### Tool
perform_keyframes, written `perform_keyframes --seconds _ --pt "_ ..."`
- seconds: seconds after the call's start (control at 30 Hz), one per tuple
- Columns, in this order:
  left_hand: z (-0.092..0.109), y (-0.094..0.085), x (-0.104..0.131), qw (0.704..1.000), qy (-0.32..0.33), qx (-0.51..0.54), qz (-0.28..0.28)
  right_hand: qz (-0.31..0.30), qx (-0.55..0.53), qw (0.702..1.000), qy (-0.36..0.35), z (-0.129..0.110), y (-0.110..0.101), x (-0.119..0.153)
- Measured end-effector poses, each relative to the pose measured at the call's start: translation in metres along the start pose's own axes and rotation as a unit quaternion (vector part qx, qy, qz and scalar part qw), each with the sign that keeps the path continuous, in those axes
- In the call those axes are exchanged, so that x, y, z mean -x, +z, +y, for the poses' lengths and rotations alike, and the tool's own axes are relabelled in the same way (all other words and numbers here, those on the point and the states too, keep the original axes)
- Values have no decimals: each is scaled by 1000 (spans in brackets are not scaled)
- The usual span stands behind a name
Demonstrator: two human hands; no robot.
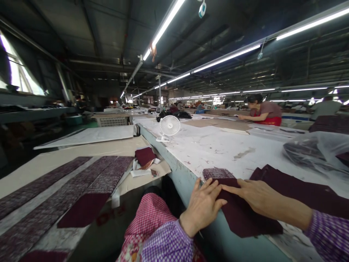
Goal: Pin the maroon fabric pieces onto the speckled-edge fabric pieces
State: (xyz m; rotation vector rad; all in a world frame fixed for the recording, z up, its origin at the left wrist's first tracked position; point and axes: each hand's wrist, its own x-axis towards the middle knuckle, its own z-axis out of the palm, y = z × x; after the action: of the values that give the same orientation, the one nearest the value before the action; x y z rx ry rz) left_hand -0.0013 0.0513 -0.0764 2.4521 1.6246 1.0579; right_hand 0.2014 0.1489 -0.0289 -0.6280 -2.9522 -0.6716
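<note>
A dark maroon fabric piece (245,220) lies at the table's near edge, its lower part hanging over the side. A speckled maroon-and-white strip (218,173) shows just beyond it. My left hand (204,203) rests on the fabric at the edge with its fingers stretched out. From the right, my right hand (263,196) lies flat on the same fabric, its index finger extended to the left fingertips. Both hands are open, pressing on the cloth without grasping it. More dark maroon fabric (297,189) lies behind my right hand.
A white fan (169,126) stands at the edge of the white-covered table (201,145). On the left, speckled strips (100,171) and a folded maroon piece (145,156) lie on a lower board. A clear plastic bag (308,149) sits right. A co-worker (264,111) leans over the table.
</note>
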Motion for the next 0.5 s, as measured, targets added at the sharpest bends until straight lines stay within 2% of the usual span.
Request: perform_keyframes --seconds 0.23,0.3,0.37,0.43,0.5 --pt "1 -4 -3 1000 -3 3 7 -2 -119 992 42 25 21 16" --pt "5 -15 -1 998 -26 43 24 -12 -139 988 65 26 21 14" --pt "12 -33 8 990 -42 131 36 -20 -149 984 90 25 18 9" --pt "21 -51 26 972 -14 234 2 -13 -167 979 115 22 13 5" --pt "25 -64 49 966 62 252 -16 4 -199 970 137 19 8 4"
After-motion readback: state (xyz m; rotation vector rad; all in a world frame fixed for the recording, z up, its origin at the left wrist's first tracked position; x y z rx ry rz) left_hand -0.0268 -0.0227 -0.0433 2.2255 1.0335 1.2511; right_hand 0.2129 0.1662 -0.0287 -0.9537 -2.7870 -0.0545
